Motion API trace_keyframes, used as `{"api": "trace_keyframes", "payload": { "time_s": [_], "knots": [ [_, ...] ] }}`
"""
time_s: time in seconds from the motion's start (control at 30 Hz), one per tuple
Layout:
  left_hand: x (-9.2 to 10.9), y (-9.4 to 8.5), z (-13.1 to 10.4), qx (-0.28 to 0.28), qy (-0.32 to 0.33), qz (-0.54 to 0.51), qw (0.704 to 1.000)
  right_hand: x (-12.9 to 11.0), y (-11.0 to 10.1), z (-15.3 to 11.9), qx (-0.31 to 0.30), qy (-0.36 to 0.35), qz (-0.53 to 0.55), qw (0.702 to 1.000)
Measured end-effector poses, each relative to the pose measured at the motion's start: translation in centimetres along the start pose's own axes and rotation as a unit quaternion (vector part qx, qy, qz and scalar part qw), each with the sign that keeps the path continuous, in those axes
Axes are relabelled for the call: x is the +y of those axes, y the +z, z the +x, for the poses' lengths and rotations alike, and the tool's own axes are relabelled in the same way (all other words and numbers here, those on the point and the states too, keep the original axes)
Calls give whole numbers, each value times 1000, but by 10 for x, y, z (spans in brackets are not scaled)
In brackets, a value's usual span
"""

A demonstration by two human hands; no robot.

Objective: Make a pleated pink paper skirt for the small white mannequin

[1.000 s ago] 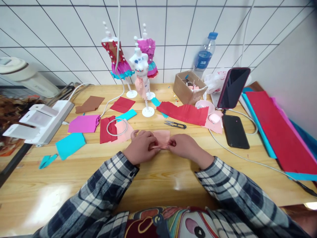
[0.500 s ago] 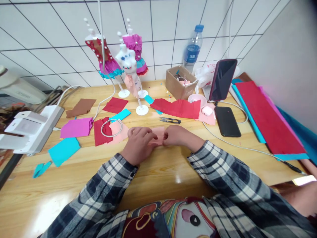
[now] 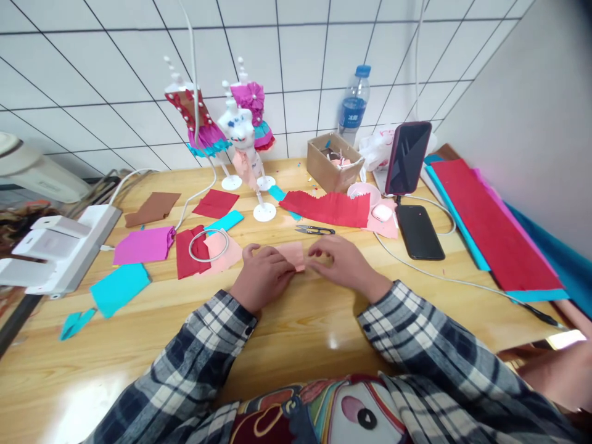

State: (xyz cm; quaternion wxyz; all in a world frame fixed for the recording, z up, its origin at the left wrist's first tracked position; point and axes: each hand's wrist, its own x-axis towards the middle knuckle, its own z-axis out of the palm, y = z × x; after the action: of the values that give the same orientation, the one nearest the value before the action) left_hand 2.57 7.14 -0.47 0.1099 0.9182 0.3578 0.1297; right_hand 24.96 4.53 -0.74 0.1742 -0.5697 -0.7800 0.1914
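Note:
A small piece of pink crepe paper (image 3: pixel 292 251) lies on the wooden table in front of me. My left hand (image 3: pixel 264 274) covers its left part, fingers together and pressed on it near the lower edge. My right hand (image 3: pixel 341 265) is just off the paper's right edge, its thumb and fingers apart with nothing between them. Behind the hands lies a pair of black thread snips (image 3: pixel 316 230). Left of my left hand, a coiled white cable (image 3: pixel 209 246) rests on another pink piece (image 3: pixel 224 254) and a folded red piece (image 3: pixel 186 253).
Small dress-form stands (image 3: pixel 264 211) in paper outfits stand at the back. Beside them are a scalloped red strip (image 3: pixel 324 209), a cardboard box (image 3: pixel 333 169) and a water bottle (image 3: pixel 354 108). Phones (image 3: pixel 420 232), red sheets (image 3: pixel 494 222) and a power strip (image 3: pixel 74 246) flank the table.
My right hand has let go of the pink paper's right end and moved slightly right, fingers parting. My left hand stays on the paper, its fingers now flatter. The whole view has tilted up slightly.

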Motion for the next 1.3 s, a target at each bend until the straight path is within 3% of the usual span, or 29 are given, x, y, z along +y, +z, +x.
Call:
{"api": "trace_keyframes", "payload": {
  "time_s": [0.1, 0.17, 0.47, 0.57, 0.77, 0.93, 1.13, 1.3],
  "knots": [
    [-5, -6, 1, 1, -43, -75, 996, -2, 13, -8, 64, -172, 19, 983],
    [-6, -10, 2, -3, -59, -106, 993, -4, 19, -7, 87, -193, 12, 977],
    [-5, -19, -1, -32, -92, -138, 986, -10, 21, -5, 97, -137, 71, 983],
    [-6, -23, -2, -19, -92, -183, 979, -14, 20, -6, 83, -81, 155, 981],
    [1, -34, -4, -33, -117, -242, 963, -30, 8, -7, 34, 35, 304, 951],
    [8, -47, -5, -74, -157, -347, 922, -37, -4, -10, -47, 61, 417, 906],
    [8, -43, -3, -100, -201, -389, 893, -37, 0, -8, 2, 83, 364, 928],
    [5, -38, -3, -84, -189, -356, 911, -36, 3, -6, 16, 93, 334, 938]
  ]
}}
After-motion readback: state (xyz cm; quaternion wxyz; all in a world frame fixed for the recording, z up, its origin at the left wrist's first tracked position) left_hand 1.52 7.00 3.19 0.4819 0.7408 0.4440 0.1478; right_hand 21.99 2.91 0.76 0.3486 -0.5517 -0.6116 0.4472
